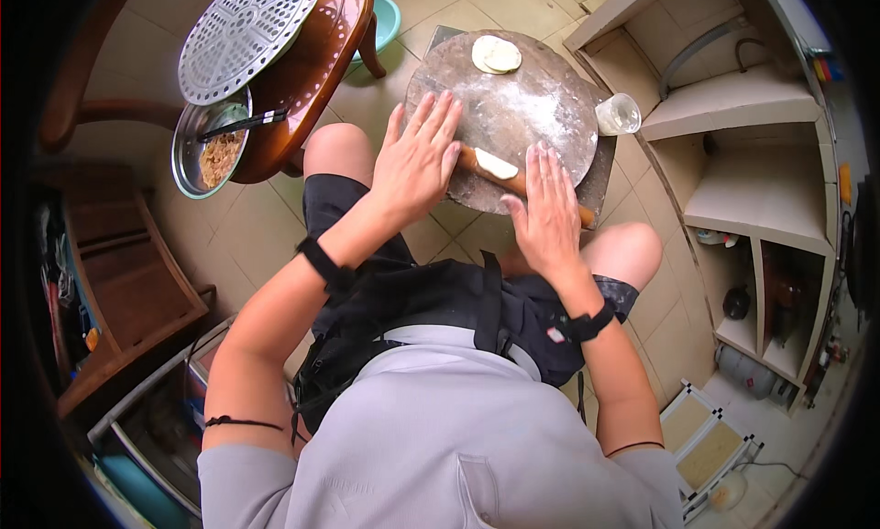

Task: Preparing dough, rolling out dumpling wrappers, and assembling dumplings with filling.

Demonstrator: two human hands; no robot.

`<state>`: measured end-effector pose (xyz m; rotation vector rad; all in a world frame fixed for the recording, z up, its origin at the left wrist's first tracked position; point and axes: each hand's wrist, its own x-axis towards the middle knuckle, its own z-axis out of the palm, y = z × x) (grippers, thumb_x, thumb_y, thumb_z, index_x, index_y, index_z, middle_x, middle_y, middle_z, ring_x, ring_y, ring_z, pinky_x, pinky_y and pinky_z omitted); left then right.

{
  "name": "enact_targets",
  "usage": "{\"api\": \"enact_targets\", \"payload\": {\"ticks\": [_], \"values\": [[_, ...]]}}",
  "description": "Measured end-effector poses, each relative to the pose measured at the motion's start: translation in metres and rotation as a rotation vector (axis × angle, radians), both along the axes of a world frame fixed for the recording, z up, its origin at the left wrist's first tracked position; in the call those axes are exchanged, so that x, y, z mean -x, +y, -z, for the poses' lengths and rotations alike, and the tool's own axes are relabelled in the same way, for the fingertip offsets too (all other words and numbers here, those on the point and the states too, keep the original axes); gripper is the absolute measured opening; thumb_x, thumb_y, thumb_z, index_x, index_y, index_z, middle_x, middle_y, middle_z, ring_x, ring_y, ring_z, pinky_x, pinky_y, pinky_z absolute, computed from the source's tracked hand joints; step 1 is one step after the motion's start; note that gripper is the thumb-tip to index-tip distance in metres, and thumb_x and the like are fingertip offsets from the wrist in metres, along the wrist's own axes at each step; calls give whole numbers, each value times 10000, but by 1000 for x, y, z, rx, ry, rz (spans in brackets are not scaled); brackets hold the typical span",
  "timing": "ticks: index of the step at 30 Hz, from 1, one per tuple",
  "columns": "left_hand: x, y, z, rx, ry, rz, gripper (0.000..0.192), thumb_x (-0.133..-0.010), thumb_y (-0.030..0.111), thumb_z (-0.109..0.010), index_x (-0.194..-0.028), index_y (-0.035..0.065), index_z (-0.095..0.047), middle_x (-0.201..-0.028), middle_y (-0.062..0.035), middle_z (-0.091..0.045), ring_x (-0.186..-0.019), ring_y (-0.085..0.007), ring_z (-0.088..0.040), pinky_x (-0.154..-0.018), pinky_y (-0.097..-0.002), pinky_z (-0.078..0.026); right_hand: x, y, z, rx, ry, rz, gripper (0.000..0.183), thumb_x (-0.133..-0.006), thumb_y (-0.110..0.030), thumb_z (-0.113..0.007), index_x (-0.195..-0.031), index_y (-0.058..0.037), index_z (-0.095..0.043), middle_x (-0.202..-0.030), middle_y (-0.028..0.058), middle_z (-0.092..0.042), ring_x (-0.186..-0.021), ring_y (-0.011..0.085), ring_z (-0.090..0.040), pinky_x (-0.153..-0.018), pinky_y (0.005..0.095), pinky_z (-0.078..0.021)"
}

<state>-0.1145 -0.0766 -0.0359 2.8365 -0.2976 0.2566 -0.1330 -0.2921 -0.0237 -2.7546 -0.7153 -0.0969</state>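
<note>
A wooden rolling pin lies slantwise across the near part of a floured round wooden board. My left hand rests flat over the pin's left end, fingers spread. Over its right part lies my right hand, fingers straight and palm down, the pin's tip showing beyond it. Neither hand curls around the wood. Between the hands, a piece of white dough shows against the pin; part of it may be hidden. Several flat dough rounds sit stacked at the board's far edge.
A clear cup stands at the board's right edge. Left, a wooden chair bears a perforated metal steamer plate and a metal bowl with filling and chopsticks. Tiled shelves line the right side.
</note>
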Motion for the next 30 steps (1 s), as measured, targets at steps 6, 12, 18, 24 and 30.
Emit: {"api": "enact_targets", "payload": {"ticks": [6, 12, 18, 24, 30], "values": [[-58, -3, 11, 16, -164, -62, 478, -945, 263, -313, -1373, 51, -324, -1448, -117, -287, -1352, -267, -231, -1095, -468, -134, -80, 11, 12, 17, -128, 96, 697, -917, -485, -357, -1385, 22, -258, -1426, 180, -305, -1350, 286, -231, -1103, 438, -131], [-10, 2, 1, -27, 60, 70, 484, -947, 246, -310, -1381, 33, -298, -1449, -110, -287, -1359, -260, -217, -1099, -472, -113, -28, -2, 7, 16, -19, 42, 753, -903, -524, -370, -1375, 51, -252, -1411, 229, -300, -1332, 324, -262, -1078, 431, -199], [24, 6, -28, -35, 86, 186, 606, -883, 235, -498, -1408, 70, -246, -1454, -103, -275, -1368, -247, -198, -1095, -491, -95, 2, -2, 1, -19, -38, -13, 739, -853, -374, -557, -1370, 56, -252, -1402, 234, -309, -1322, 348, -271, -1051, 418, -257], [0, -14, -26, 397, 111, 510, 345, -750, 147, -663, -1087, 102, -608, -981, -81, -611, -894, -278, -587, -761, -344, -481, -3, -6, -2, -164, 23, -20, 426, -780, -205, -655, -1126, -22, -489, -1124, 139, -512, -1062, 309, -474, -903, 412, -370], [-13, -14, -18, 573, 253, 449, 179, -817, 210, -605, -887, 59, -674, -816, -138, -645, -767, -300, -618, -695, -368, -489, 4, -9, -7, -121, -62, -54, 354, -737, -166, -681, -1028, -61, -509, -1001, 84, -530, -967, 261, -498, -822, 372, -392]]}}
